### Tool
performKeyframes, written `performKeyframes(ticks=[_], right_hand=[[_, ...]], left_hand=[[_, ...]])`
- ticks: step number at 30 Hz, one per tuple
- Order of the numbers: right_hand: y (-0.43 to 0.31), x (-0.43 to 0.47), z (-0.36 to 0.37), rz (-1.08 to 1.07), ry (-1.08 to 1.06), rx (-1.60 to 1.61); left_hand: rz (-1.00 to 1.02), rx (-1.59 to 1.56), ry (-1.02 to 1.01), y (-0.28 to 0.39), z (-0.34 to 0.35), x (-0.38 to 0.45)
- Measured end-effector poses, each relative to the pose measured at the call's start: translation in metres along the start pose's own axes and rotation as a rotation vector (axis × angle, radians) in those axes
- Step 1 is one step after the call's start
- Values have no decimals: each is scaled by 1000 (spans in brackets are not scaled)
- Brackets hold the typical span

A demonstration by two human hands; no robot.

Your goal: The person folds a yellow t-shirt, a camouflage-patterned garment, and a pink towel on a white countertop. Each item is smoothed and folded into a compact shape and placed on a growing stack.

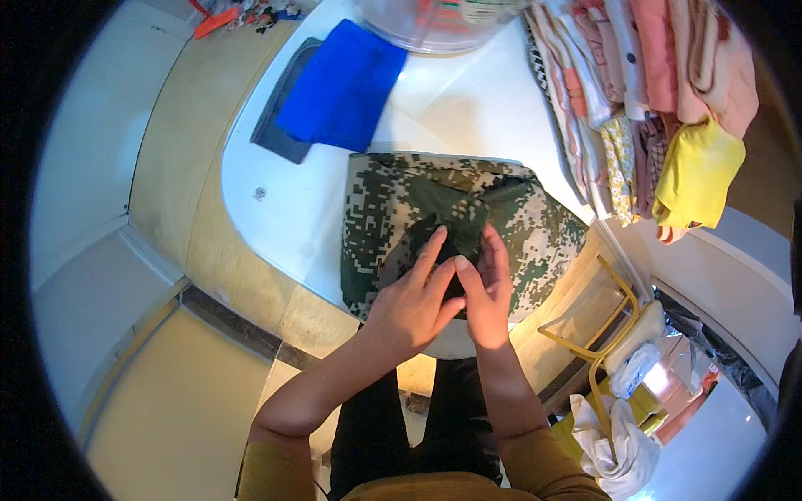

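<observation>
A camouflage garment point(532, 232) in green, tan and brown lies on the white table in front of me. My left hand point(416, 291) rests on its dark middle part, fingers spread and pointing away from me. Close beside it, my right hand point(489, 282) has thumb and fingers around a bit of the dark green fabric. The thumb of the right hand is near the left fingertips. Whether the left fingers pinch any cloth cannot be made out. A folded bright blue cloth point(344, 84) lies beyond, partly over a folded dark grey cloth point(282, 106).
Folded clothes point(651, 50) stand in a row at the table's right side, with a yellow garment point(698, 172) at the near end. A clear plastic container point(438, 25) stands at the far edge. A yellow-framed chair point(633, 338) is at the lower right.
</observation>
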State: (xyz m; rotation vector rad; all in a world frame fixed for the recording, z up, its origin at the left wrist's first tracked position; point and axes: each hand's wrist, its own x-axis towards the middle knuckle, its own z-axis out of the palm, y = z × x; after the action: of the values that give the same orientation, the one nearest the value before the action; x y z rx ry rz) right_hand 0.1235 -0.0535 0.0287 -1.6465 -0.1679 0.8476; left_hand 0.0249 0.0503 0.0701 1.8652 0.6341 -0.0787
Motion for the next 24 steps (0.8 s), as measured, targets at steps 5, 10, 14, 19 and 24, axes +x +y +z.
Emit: performKeyframes(ticks=[5, 10, 14, 19, 24], right_hand=[[13, -2, -30, -103, 4, -139], [33, -4, -29, -135, 19, -139], [32, -1, -5, -15, 75, -92], [8, 0, -22, -198, -7, -373], [5, 7, -52, -184, 55, -414]], left_hand=[[166, 487, 194, -27, 31, 0], [136, 634, 285, -44, 25, 16], [37, 745, 411, -38, -1, 46], [70, 661, 438, -30, -25, 54], [-6, 587, 486, -37, -9, 35]])
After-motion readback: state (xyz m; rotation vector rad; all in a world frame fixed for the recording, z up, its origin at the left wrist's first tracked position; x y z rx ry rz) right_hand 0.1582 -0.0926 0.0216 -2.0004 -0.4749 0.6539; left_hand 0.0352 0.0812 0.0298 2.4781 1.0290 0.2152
